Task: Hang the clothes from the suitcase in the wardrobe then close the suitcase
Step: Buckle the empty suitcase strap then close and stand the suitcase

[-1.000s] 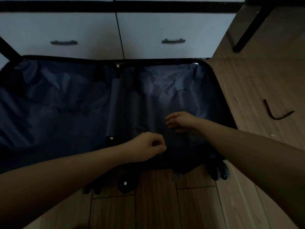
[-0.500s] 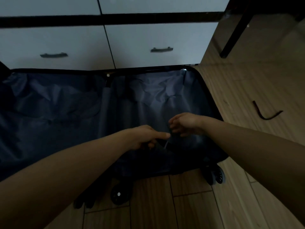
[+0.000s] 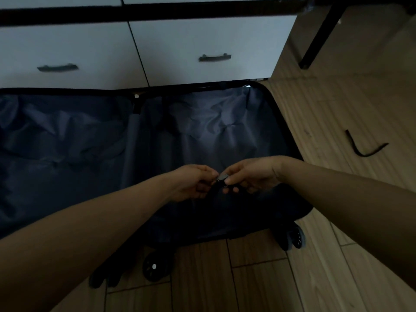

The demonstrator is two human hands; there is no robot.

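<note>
Head view: open dark-lined black suitcase [image 3: 202, 131] on wood-plank floor [image 3: 337, 113], no clothes visible inside; left hand [image 3: 193, 182] and right hand [image 3: 249, 174] meet, pinching small grey buckle [image 3: 222, 177]; white drawers [image 3: 180, 48] behind.

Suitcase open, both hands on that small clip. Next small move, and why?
Probably press the two halves together: left hand and right hand pinch a small buckle over the open suitcase, whose lining shows no clothes.
</note>
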